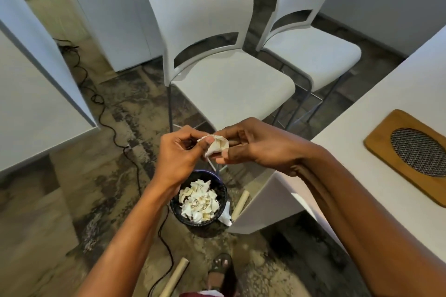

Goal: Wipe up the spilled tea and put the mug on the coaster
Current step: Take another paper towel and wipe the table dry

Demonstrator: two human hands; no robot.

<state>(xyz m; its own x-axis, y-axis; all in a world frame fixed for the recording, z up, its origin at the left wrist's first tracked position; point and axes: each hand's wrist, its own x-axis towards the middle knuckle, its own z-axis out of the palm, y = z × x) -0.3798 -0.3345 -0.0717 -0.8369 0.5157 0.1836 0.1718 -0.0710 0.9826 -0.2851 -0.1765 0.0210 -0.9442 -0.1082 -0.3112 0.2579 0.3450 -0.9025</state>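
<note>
A crumpled, tea-stained paper towel (217, 146) is pinched between both hands, directly above a dark waste bin (176, 210) on the floor. My left hand (179, 154) grips its left side with thumb and fingers. My right hand (255, 148) holds its right side with the fingertips. The bin is filled with several used, stained paper wads (199, 201). A wooden coaster (383, 154) with an oval woven insert (420, 150) lies on the white table (350, 132) at the right. No mug is in view.
Two white chairs (229, 89) (311, 53) stand behind the bin. A black cable (103, 113) runs over the patterned floor at left. Cardboard tubes (240, 204) (175, 277) lie near the bin and by my sandalled foot (220, 267). A white counter (31, 94) is at left.
</note>
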